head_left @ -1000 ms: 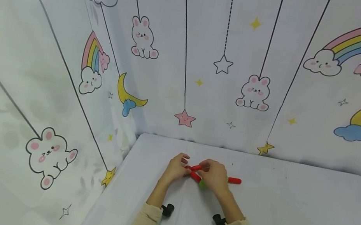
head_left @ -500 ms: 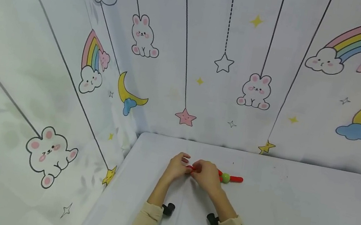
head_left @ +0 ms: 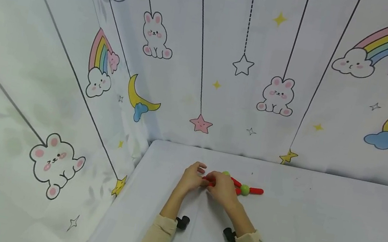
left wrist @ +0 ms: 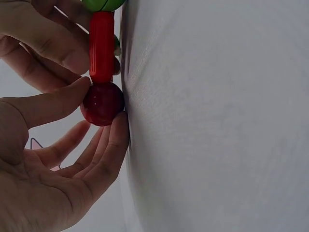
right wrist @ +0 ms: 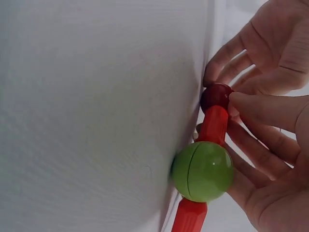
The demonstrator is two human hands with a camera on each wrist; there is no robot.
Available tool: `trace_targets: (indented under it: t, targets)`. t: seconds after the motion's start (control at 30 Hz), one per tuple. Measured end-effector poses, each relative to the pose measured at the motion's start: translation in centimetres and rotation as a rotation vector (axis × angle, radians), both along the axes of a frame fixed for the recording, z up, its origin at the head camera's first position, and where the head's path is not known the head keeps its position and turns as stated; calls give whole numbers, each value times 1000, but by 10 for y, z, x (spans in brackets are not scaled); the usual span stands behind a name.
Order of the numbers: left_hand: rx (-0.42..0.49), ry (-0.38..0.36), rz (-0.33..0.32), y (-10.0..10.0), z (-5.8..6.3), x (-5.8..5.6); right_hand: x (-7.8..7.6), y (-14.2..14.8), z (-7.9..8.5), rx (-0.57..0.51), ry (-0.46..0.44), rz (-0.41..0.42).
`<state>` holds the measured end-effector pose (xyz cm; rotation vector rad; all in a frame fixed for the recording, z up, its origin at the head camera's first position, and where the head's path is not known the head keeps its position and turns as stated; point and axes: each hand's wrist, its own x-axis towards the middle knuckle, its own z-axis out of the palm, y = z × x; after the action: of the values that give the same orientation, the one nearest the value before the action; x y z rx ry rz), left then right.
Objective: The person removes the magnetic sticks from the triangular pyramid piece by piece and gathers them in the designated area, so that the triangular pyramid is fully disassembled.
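Observation:
My left hand (head_left: 192, 176) pinches a dark red ball (left wrist: 102, 104) between thumb and fingertips; the left wrist view shows this closely. Joined to that ball is a short red rod (left wrist: 101, 46), leading to a green ball (right wrist: 203, 171) with a seam round it. My right hand (head_left: 223, 188) grips the red rod close to the dark red ball, its thumb tip right at the joint in the right wrist view. Beyond the green ball another red rod (right wrist: 189, 216) carries on. In the head view the right hand hides part of this ball-and-rod toy.
Right of the right hand, another green ball (head_left: 245, 189) joins red rods, one (head_left: 256, 191) pointing right. A further green ball (head_left: 226, 173) shows behind the hand. All lies on a white-covered table (head_left: 313, 233), with a printed curtain (head_left: 168, 91) behind and at left.
My right hand has moved left, close to the left hand, and uncovered the green ball and rods on its right. The left hand has stayed nearly in place.

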<state>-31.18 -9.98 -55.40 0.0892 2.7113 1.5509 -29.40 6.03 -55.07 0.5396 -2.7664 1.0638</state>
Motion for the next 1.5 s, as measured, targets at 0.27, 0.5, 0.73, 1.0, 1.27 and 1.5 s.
trace_targets:
  t: [0.27, 0.5, 0.73, 1.0, 1.27, 1.5]
  targets:
    - [15, 4, -13, 2, 3, -1, 0, 0, 3, 42, -18, 5]
    - [11, 11, -8, 1, 2, -1, 0, 0, 0, 50, -28, 4]
    - [-32, 43, 18, 0, 2, -3, -2, 3, -1, 29, -34, 9]
    - [-8, 21, 42, 0, 1, -5, -6, 6, -5, -10, -4, -1]
    - [41, -30, 64, 0, 4, -2, -8, 11, -6, -92, -118, -15]
    - [92, -54, 69, -1, 5, -1, -10, 15, -7, -161, -158, -5]
